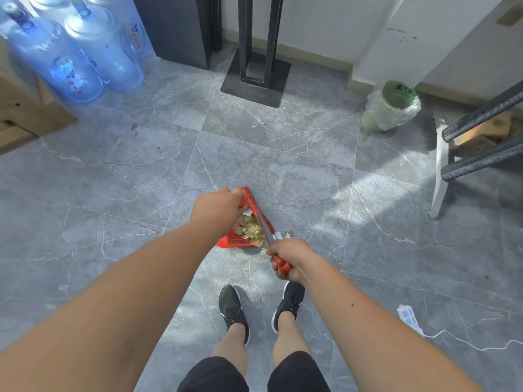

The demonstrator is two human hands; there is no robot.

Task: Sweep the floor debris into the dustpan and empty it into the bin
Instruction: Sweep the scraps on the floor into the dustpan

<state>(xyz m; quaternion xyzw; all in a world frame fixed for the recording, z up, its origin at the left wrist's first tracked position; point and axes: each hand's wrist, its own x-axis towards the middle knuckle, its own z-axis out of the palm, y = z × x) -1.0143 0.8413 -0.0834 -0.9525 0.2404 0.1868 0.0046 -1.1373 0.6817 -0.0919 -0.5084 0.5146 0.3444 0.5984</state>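
Left hand (pixel 219 207) grips the far end of the red dustpan (pixel 226 241), fingers clamped on it, likely tilting it so the debris (pixel 250 229) stays inside. Right hand (pixel 285 258) fingers are wrapped tight on the red brush handle (pixel 283 264), near side. Bin (pixel 392 110) stands well apart, far right.

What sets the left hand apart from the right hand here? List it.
The left hand reaches further forward, gripping the top of the red dustpan; the right hand sits nearer the shoes, closed round a red handle. The left hand shows its back with fingers hidden behind the pan; the right hand shows curled fingers. Both are bare and both grips are shut on red plastic.
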